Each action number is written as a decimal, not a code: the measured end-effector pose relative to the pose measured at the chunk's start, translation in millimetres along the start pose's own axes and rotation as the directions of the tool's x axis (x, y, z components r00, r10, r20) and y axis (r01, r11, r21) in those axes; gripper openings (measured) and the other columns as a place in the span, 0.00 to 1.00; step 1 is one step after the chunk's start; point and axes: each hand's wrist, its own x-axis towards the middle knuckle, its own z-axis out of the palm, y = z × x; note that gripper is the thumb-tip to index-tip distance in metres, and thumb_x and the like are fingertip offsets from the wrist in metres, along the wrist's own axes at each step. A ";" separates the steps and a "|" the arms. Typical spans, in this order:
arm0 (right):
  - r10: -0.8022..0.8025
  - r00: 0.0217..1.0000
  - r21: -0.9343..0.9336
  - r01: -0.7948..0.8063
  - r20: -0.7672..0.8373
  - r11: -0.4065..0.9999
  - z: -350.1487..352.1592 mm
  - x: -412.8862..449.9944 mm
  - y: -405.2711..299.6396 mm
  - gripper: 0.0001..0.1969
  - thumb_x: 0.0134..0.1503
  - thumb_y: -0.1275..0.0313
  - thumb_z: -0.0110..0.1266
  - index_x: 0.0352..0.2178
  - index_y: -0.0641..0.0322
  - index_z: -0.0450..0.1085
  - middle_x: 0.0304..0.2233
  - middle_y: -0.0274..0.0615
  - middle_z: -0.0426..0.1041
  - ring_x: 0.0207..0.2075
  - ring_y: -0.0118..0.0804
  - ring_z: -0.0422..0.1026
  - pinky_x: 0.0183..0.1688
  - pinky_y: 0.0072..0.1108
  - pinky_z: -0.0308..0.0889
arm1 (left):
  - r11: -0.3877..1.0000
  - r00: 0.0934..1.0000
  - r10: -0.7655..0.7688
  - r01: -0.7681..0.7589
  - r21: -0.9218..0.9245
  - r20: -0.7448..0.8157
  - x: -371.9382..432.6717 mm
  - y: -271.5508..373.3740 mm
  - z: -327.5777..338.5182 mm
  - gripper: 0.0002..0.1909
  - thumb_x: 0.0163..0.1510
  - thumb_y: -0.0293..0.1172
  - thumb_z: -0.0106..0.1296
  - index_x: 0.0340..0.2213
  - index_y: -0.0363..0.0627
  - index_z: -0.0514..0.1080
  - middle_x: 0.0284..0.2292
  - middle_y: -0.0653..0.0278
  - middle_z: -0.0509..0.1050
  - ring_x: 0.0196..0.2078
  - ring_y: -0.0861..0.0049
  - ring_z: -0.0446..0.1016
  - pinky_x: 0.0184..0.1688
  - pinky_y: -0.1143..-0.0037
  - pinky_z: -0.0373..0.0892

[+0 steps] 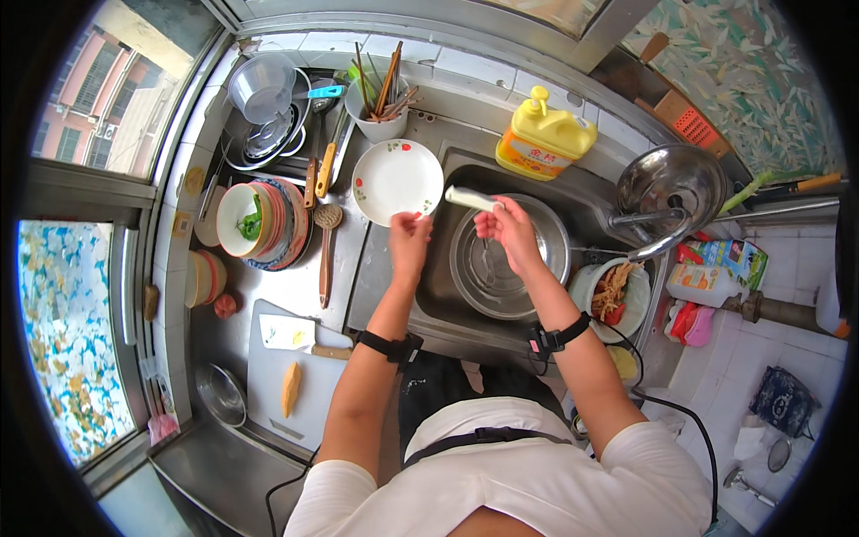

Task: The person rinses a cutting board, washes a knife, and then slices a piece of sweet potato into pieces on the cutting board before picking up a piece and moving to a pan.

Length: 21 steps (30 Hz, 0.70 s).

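Note:
My right hand (pixel 513 235) holds a white, elongated utensil (pixel 473 199), perhaps a ceramic spoon, above the stainless sink (pixel 436 282). Under that hand, a round metal basin (pixel 463 285) sits in the sink with what looks like a little water in it. My left hand (pixel 409 248), slightly blurred, has its fingers bent at the near rim of a white plate (pixel 396 178) with red flowers and green leaves. Whether those fingers grip the rim or only overlap it, I cannot tell. The plate lies face up left of the sink.
Stacked bowls and plates (pixel 228 225), a wooden-handled brush (pixel 326 262) and a utensil holder (pixel 386 127) stand leftward. A cleaver (pixel 288 332) and a peeled orange-coloured vegetable (pixel 290 389) lie on the cutting board (pixel 258 376). The faucet (pixel 654 248), yellow detergent jug (pixel 543 144) and scrap bin (pixel 584 295) border the sink.

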 end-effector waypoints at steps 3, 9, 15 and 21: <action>-0.031 0.997 0.173 0.043 -0.070 0.984 31.7 28.2 -12.9 0.13 0.66 0.70 0.35 0.47 0.68 0.59 0.38 0.52 0.73 0.38 0.39 0.74 0.42 0.27 0.71 | 0.947 0.888 -0.318 0.282 -0.152 -0.333 14.9 -34.3 -24.4 0.26 0.55 0.28 0.55 0.46 0.34 0.52 0.35 0.55 0.67 0.31 0.75 0.73 0.26 0.78 0.74; -0.160 0.970 0.232 0.201 -0.185 0.952 76.9 97.1 -40.1 0.12 0.68 0.67 0.34 0.42 0.68 0.58 0.38 0.52 0.73 0.38 0.40 0.74 0.43 0.28 0.72 | 0.897 0.833 -0.426 0.341 -0.280 -0.353 33.9 -63.7 -50.2 0.21 0.57 0.25 0.51 0.47 0.34 0.54 0.37 0.56 0.68 0.34 0.73 0.72 0.31 0.75 0.76; -0.205 0.928 0.396 0.323 -0.312 0.860 90.6 170.2 -78.8 0.13 0.67 0.68 0.37 0.45 0.69 0.58 0.42 0.51 0.71 0.41 0.44 0.74 0.44 0.29 0.72 | 0.839 0.884 -0.447 0.362 -0.406 -0.135 34.5 -38.2 -49.2 0.13 0.59 0.22 0.46 0.45 0.32 0.60 0.43 0.54 0.68 0.41 0.70 0.72 0.38 0.72 0.78; -0.275 0.909 0.460 0.399 -0.313 0.793 104.5 166.2 -75.1 0.20 0.64 0.70 0.44 0.54 0.69 0.54 0.59 0.45 0.57 0.59 0.41 0.62 0.55 0.33 0.65 | 0.790 0.871 -0.480 0.376 -0.485 -0.104 30.9 -44.4 -56.5 0.14 0.59 0.25 0.48 0.44 0.34 0.61 0.40 0.59 0.68 0.40 0.76 0.71 0.42 0.75 0.74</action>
